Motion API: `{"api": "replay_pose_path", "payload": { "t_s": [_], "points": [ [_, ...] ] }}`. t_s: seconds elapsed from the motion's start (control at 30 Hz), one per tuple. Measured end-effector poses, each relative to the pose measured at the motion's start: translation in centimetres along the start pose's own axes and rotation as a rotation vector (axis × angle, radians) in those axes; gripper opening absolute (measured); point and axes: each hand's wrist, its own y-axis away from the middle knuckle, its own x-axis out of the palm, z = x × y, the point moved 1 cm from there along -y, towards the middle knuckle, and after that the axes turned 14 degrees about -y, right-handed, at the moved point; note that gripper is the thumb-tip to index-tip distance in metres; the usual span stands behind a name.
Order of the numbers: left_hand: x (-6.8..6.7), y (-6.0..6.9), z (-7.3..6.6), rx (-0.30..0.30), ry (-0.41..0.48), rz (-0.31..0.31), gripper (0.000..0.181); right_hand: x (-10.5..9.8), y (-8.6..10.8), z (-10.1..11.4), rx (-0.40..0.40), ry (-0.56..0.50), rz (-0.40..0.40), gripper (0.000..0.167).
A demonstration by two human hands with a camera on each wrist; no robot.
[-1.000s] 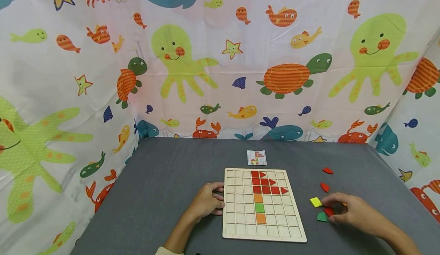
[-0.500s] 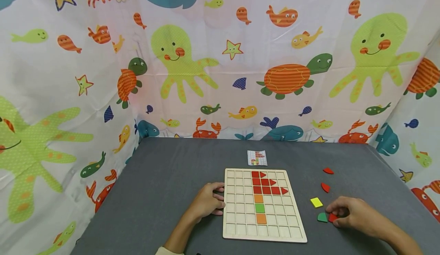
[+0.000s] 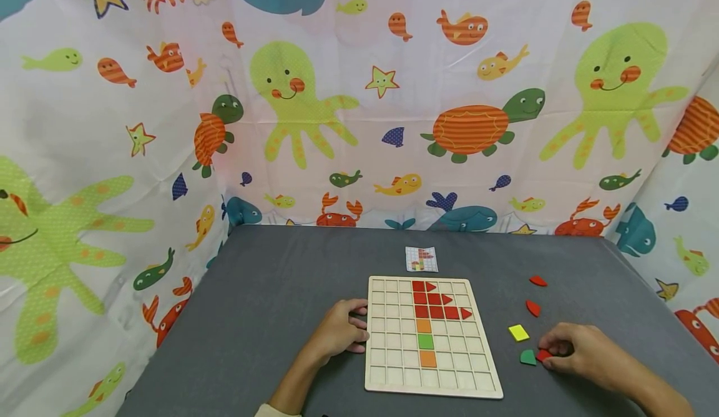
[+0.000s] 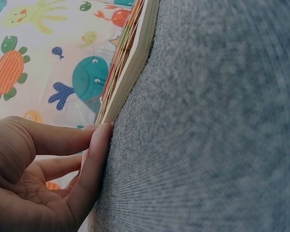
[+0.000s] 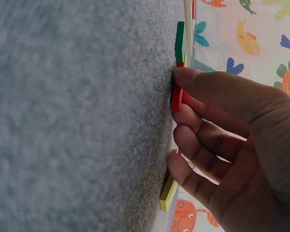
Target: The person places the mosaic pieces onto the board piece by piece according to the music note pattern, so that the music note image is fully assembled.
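My left hand (image 3: 337, 329) rests its fingertips against the left edge of a wooden grid board (image 3: 387, 376); the left wrist view shows thumb (image 4: 94, 159) and fingers at the board's side. On the board, red squares (image 3: 435, 312) and red triangles (image 3: 466, 313) form rows above orange squares (image 3: 428, 359) and a green square (image 3: 425, 341). To the right, my right hand (image 3: 584, 354) pinches a red tile (image 3: 543, 355) between thumb and fingers, low at the table. A green rounded tile (image 3: 528, 357) lies just left of it. The red tile is partly hidden by the fingers.
A yellow square tile (image 3: 519, 333) and two curved red tiles, one nearer (image 3: 533, 308) and one farther (image 3: 538, 280), lie right of the board. A small printed pattern card (image 3: 421, 259) lies behind it on the grey table (image 3: 281, 279). A sea-animal curtain hangs around.
My right hand has drawn slightly right and down, away from the yellow tile, keeping its hold at the red tile beside the green one. The left hand has stayed at the board's edge.
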Motion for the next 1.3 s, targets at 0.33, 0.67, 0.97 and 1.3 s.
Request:
{"api": "replay_pose_path", "payload": {
  "t_s": [0.33,0.67,0.97,1.3],
  "points": [
    [0.0,0.0,0.1,0.002,0.002,-0.004,0.068,0.8,-0.2,1.5,-0.066,0.009,-0.042,0.017],
    [0.1,-0.1,0.2,-0.005,-0.001,-0.007,0.067,2.8,-1.8,4.2,-0.162,-0.027,-0.030,0.016],
    [0.1,0.1,0.1,-0.001,0.002,-0.008,0.067,4.7,-3.5,6.6,-0.188,-0.090,0.055,0.019],
    [0.0,0.0,0.0,0.005,-0.001,-0.005,0.066,6.5,-4.8,9.8,-0.312,-0.057,0.121,0.017]
  ]
}}
